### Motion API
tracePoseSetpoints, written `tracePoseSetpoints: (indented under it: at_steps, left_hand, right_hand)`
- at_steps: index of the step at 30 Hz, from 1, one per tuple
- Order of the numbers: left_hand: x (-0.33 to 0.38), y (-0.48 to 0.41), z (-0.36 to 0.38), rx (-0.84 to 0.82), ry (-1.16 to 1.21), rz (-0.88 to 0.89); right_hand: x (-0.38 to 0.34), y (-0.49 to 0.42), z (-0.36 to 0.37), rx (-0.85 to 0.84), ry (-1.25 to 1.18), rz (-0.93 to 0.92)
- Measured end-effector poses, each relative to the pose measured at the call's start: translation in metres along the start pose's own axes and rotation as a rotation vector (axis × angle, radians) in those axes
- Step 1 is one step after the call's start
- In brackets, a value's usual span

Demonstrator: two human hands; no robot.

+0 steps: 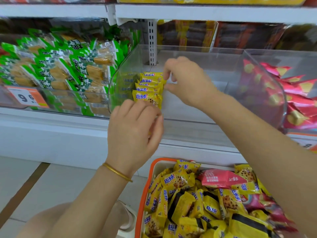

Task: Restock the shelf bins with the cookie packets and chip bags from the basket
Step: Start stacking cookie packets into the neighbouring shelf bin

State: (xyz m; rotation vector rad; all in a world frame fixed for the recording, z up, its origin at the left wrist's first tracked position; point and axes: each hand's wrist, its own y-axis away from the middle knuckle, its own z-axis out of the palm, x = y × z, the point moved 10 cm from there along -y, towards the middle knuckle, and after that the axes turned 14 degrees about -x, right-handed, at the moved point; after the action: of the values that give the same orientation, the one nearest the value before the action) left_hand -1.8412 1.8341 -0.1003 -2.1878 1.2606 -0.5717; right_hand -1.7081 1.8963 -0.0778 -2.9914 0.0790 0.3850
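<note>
A row of several yellow cookie packets stands against the left wall of a clear plastic shelf bin. My right hand reaches into the bin and pinches the right edge of the rear packets with finger and thumb. My left hand is at the bin's front lip, fingers curled round a yellow packet that it mostly hides, just in front of the row. Below, an orange-rimmed basket holds many yellow cookie packets and red chip bags.
The bin to the left is full of green biscuit packs, with an orange price tag on its front. The bin to the right holds red and yellow chip bags. Boxed goods line the back of the shelf. White tiled floor lies below.
</note>
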Motion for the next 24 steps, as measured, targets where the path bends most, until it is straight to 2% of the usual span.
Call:
tracePoseSetpoints:
  at_steps: [3,6,10,13,17,20,24]
  left_hand:
    - [0.034,0.011,0.005,-0.041,0.058,0.06]
    - [0.053,0.018,0.033,-0.178,0.071,0.075]
    - [0.053,0.026,0.074,-0.391,0.096,0.01]
    - [0.046,0.029,0.089,-0.47,0.122,-0.058]
    - [0.043,0.032,0.109,-0.568,0.133,-0.098]
    - [0.044,0.033,0.12,-0.628,0.147,-0.094]
    - [0.051,0.034,0.128,-0.689,0.146,-0.031]
  right_hand:
    - [-0.007,0.071,-0.012,-0.029,-0.165,-0.066]
    - [0.005,0.12,0.026,-0.302,-0.426,-0.035]
    - [0.046,0.153,0.123,-0.639,-0.329,0.128]
    - [0.067,0.162,0.182,-0.751,-0.227,0.183]
    - [0.072,0.18,0.225,-0.936,-0.255,0.24]
    - [0.078,0.188,0.241,-0.964,-0.209,0.28]
    - [0.094,0.19,0.238,-0.898,-0.478,0.375]
